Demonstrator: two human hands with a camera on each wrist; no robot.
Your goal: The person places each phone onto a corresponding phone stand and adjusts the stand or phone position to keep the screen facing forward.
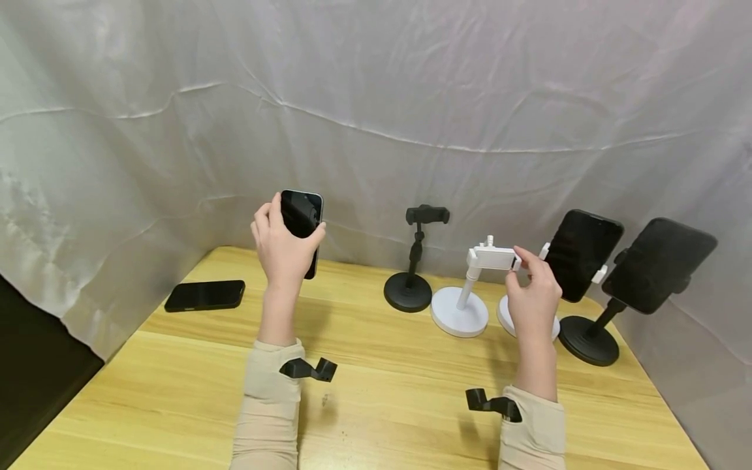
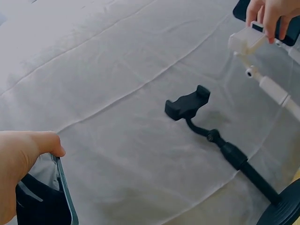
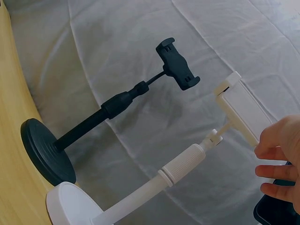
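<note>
My left hand (image 1: 279, 251) grips a dark smartphone (image 1: 299, 214) by its long edges, thumb on one side and fingers on the other. The phone is held upright above the table, its screen towards me; in the left wrist view its near edge (image 2: 68, 197) shows beside the thumb. On the right, my right hand (image 1: 533, 297) pinches the right end of the clamp (image 1: 495, 258) on a white phone stand (image 1: 459, 314). That clamp holds no phone. In the right wrist view, the fingertips (image 3: 269, 151) are at the clamp's lower end.
A black phone stand (image 1: 408, 292) with a bare clamp stands left of the white one. To the right, a second white stand (image 1: 506, 313) and a black stand (image 1: 589, 341) each carry a phone. Another phone (image 1: 205, 295) lies on the wooden table (image 1: 382, 418). Grey cloth (image 1: 364, 85) hangs behind.
</note>
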